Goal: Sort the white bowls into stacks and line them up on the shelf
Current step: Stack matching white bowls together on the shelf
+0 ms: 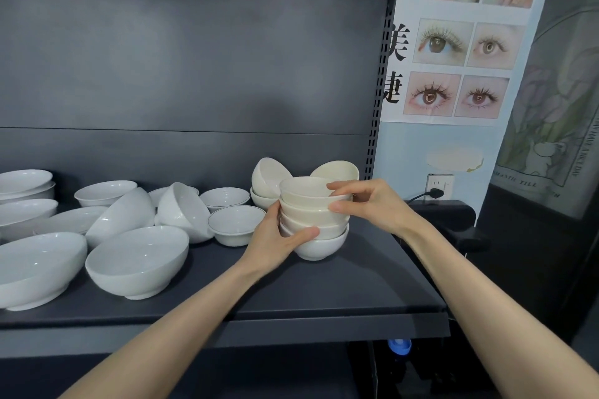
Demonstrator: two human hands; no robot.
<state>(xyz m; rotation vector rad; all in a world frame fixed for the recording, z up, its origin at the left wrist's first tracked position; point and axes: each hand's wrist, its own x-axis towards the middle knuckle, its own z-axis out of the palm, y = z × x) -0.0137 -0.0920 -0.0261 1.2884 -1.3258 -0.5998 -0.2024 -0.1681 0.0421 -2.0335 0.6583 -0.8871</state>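
Both forearms reach in; our left hand and right hand clamp the bowl stack, axis upright, loose cream bowls at 12 o'clock behind it.

Stacked bowls cream-white; big bowl cool white; small bowl white with thin dark rim line; shelf dark grey.
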